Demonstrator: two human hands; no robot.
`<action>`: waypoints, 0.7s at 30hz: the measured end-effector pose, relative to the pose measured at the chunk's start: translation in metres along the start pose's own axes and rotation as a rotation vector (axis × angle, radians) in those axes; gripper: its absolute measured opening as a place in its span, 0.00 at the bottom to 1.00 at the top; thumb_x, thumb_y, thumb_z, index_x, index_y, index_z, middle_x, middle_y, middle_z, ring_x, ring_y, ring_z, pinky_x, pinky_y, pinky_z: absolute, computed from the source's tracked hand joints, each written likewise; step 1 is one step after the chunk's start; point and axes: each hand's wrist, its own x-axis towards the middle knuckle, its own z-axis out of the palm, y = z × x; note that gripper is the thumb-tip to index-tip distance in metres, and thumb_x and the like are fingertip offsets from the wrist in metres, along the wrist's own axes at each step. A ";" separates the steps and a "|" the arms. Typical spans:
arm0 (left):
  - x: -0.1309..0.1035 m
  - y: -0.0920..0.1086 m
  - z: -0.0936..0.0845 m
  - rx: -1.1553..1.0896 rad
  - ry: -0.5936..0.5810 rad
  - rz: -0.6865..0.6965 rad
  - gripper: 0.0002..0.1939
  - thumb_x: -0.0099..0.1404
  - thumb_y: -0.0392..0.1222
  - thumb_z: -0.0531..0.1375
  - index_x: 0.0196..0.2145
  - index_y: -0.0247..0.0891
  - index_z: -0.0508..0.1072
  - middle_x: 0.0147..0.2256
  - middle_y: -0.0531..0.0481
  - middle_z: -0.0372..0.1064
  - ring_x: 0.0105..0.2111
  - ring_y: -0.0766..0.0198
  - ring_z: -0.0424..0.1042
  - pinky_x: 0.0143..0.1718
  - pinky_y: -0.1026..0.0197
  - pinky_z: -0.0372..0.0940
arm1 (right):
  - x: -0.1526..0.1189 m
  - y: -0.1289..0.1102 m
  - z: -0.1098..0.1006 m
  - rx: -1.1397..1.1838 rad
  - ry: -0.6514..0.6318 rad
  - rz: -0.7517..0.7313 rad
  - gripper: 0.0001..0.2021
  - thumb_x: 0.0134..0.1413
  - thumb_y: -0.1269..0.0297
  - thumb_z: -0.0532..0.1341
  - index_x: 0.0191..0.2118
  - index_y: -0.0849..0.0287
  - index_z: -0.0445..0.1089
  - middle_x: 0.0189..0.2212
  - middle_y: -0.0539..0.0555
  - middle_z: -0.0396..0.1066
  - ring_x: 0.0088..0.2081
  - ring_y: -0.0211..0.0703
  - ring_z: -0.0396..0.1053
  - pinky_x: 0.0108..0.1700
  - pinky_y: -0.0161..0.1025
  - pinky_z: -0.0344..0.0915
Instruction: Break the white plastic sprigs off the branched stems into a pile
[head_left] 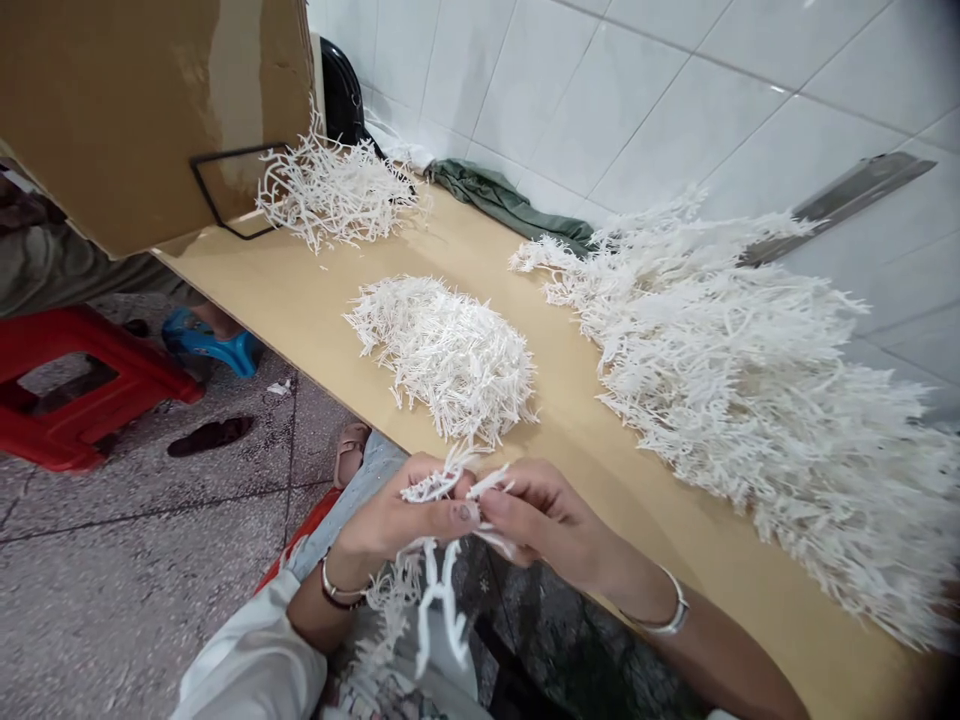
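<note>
My left hand is closed around white branching strands, which hang down below it over my lap. Close against it, at the table's front edge, my right hand pinches a small white piece between thumb and fingers. The fingertips of both hands nearly meet. Just beyond them on the tan table lies a heap of short white pieces. A much larger pile of white branching strands spreads along the right side.
A smaller white pile lies at the far left, beside a black wire frame and a cardboard box. Green cloth rests along the tiled wall. A red stool and another person's foot are at left.
</note>
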 end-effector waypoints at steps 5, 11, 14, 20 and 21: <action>0.011 -0.016 0.006 -0.400 -0.140 -0.117 0.27 0.46 0.58 0.68 0.16 0.37 0.58 0.10 0.59 0.49 0.08 0.77 0.45 0.09 0.67 0.39 | -0.001 0.014 0.013 0.403 0.048 0.020 0.18 0.59 0.51 0.58 0.26 0.61 0.60 0.09 0.38 0.46 0.11 0.24 0.39 0.14 0.28 0.39; 0.018 -0.023 0.016 -0.508 -0.210 -0.138 0.30 0.48 0.58 0.66 0.15 0.39 0.50 0.05 0.62 0.44 0.02 0.76 0.39 0.03 0.69 0.37 | 0.000 0.016 0.013 0.643 -0.023 -0.048 0.15 0.61 0.63 0.55 0.24 0.60 0.58 0.10 0.38 0.44 0.10 0.24 0.35 0.13 0.26 0.37; 0.018 -0.033 0.017 -0.567 -0.165 -0.079 0.32 0.49 0.62 0.62 0.16 0.39 0.45 0.05 0.65 0.33 0.02 0.77 0.31 0.04 0.69 0.35 | 0.002 0.016 0.013 0.717 -0.085 -0.168 0.22 0.62 0.66 0.51 0.17 0.57 0.44 0.09 0.40 0.40 0.10 0.25 0.35 0.13 0.27 0.36; 0.015 -0.029 0.015 -0.699 -0.212 0.059 0.26 0.55 0.55 0.61 0.16 0.37 0.51 0.08 0.63 0.40 0.03 0.78 0.39 0.06 0.72 0.43 | 0.011 0.002 -0.011 0.125 0.165 -0.192 0.23 0.63 0.59 0.53 0.18 0.58 0.46 0.13 0.42 0.43 0.15 0.28 0.42 0.18 0.31 0.42; 0.015 -0.024 0.014 -0.678 -0.189 0.087 0.26 0.56 0.55 0.61 0.16 0.37 0.51 0.08 0.63 0.41 0.04 0.78 0.40 0.06 0.72 0.43 | 0.014 0.000 -0.020 -0.093 0.254 -0.216 0.23 0.62 0.58 0.54 0.18 0.58 0.48 0.15 0.43 0.45 0.16 0.29 0.44 0.19 0.32 0.44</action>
